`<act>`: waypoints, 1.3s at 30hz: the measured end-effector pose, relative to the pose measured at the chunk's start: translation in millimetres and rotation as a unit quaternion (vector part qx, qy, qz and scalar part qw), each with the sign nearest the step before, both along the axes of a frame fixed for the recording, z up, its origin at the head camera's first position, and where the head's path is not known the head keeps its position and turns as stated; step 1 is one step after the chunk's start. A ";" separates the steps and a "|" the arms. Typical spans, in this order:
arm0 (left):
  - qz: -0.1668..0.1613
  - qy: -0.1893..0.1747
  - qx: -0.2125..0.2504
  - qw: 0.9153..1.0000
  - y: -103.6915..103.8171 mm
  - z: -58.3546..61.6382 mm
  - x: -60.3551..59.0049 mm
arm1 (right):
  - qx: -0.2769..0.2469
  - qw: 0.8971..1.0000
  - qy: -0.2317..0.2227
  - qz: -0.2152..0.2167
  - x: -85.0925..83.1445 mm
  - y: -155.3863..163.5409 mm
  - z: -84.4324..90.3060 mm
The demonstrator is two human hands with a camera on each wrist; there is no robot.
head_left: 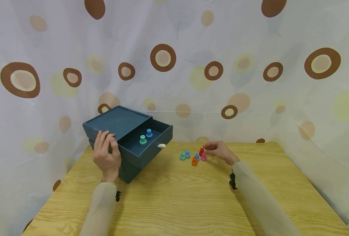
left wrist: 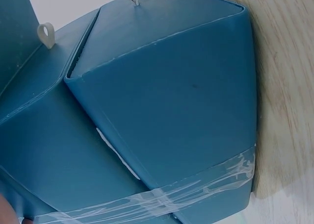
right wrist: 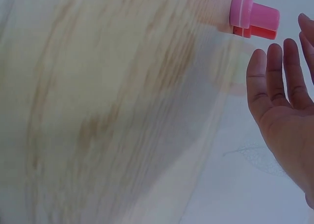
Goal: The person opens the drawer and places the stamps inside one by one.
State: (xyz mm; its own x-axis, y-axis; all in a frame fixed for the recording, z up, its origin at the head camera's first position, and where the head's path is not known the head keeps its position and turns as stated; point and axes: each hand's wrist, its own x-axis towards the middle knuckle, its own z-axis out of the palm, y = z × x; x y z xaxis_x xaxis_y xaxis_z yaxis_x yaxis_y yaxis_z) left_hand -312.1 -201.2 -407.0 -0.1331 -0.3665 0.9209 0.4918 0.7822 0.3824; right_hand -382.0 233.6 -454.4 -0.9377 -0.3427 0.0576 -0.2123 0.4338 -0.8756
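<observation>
— What is seen nearest the camera?

— Two pale sleeves are seen at the bottom of the head view, over the wooden surface (head_left: 174, 196). The left hand (head_left: 106, 154) is laid against the near corner of the dark blue drawer box (head_left: 115, 123), left of centre, its fingers resting over the top edge. Whether the box is truly gripped cannot be told.

— And the right hand?

— The right hand (head_left: 220, 151) is held just right of centre, fingers relaxed and spread, nothing being held. In the right wrist view the open palm (right wrist: 287, 111) is seen close to the pink peg (right wrist: 254, 17) and the red peg (right wrist: 255, 33), not touching them.

— Where are the pieces?

— A cluster is gathered at the centre: green peg (head_left: 182, 156), two blue ones (head_left: 187, 153), an orange peg (head_left: 194, 161), with red and pink beside the fingertips. In the opened drawer (head_left: 146, 144), a green peg (head_left: 143, 140) and a blue peg (head_left: 149, 132) are stood upright.

— How is this step best done?

— The box is probably best kept steadied, and one peg should be pinched singly, so neighbours are not toppled.
</observation>
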 end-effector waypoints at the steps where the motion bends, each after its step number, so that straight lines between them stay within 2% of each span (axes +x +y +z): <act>1: 0.000 -0.001 -0.001 1.000 0.2 -0.1 -0.2 | -0.003 1.000 -0.006 0.001 -0.1 0.5 -1.3; 7: 0.001 -0.001 -0.001 1.000 0.8 -1.5 -0.3 | 0.006 1.000 -0.023 0.003 0.8 -1.8 -9.3; 25: -0.003 0.000 0.000 1.000 0.2 -1.6 -0.5 | 0.064 0.997 -0.014 0.031 1.0 -4.6 -16.8; 34: -0.003 0.004 -0.001 1.000 0.1 0.7 -0.9 | 0.052 0.998 -0.015 0.029 -0.9 -2.8 -18.3; 39: 0.001 0.000 0.000 1.000 -0.6 0.4 -1.2 | 0.033 0.999 -0.031 0.030 0.5 -1.8 -15.8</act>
